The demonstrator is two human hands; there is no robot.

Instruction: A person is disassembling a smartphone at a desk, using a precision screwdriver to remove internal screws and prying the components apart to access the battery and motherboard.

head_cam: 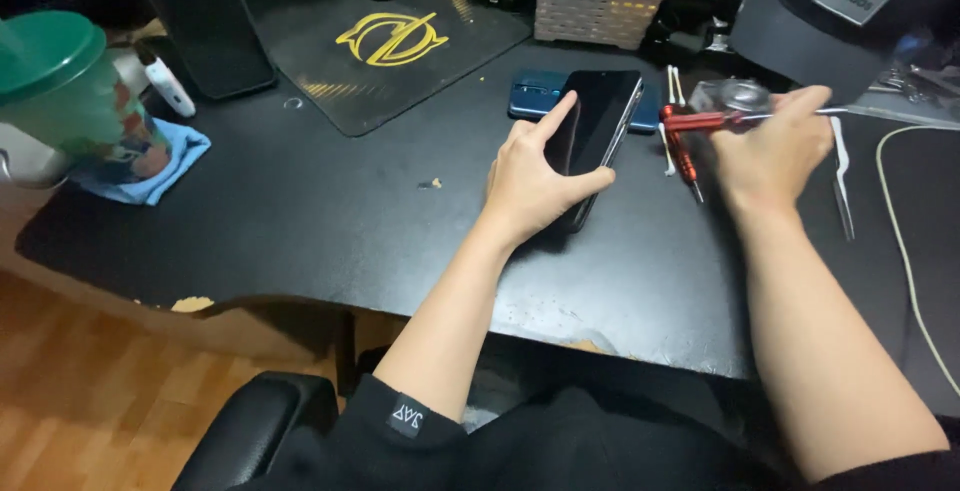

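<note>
**Phone held on edge, tool lifted beside it**

A black smartphone [596, 129] was held tilted on the dark counter [300, 211] by the left hand [533, 179], the fingers curled around its lower half and the forefinger laid along the dark screen. The right hand [771, 151] was closed on a thin metal tool (blurred, so its kind could not be told), raised just right of the phone. A red screwdriver [684, 146] was seen close by the right hand; whether it was gripped or merely lay beneath could not be told. A blue phone part [538, 97] lay flat behind the held phone, with white swabs [672, 86] and tweezers [842, 176] near by.

Judged from this, the work stood at an early or middle stage: tools were laid out, but the phone looked closed, with no screen lifted and no seam opened that could be made out.
</note>
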